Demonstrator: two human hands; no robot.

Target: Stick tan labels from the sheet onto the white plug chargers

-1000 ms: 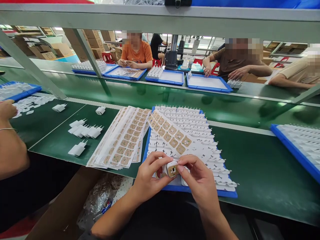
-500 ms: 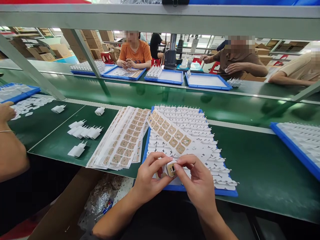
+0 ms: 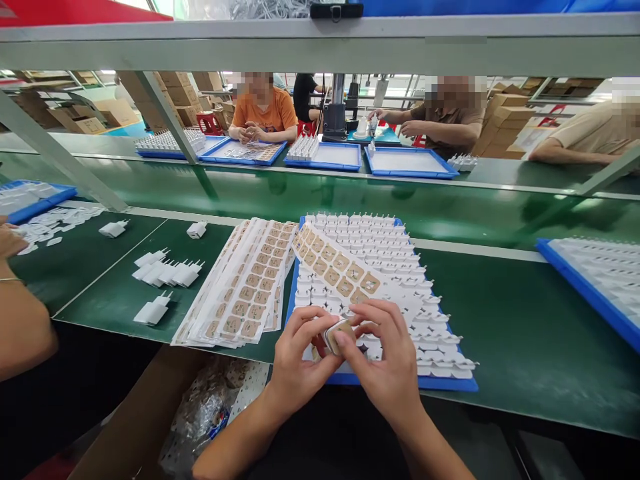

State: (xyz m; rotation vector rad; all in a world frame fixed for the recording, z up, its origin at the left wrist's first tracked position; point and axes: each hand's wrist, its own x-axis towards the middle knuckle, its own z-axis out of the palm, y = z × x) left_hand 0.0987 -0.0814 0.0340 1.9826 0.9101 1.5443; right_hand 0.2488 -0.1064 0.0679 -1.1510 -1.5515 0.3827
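Both hands pinch one small white charger plug: the left hand and right hand hide most of it, over the blue tray of plugs.

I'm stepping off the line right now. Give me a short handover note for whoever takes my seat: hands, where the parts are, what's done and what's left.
Left hand: pinching a white charger at its left side.
Right hand: fingertips on the tan label on that charger's face.
Parts: blue tray packed with white chargers sits just beyond the hands; a part-used label sheet lies across it. A fan of more label sheets lies to its left.
Done: a few loose chargers lie on the green mat, far left; whether labelled, cannot tell.
Left: the tray chargers show no labels from here; many labels remain.
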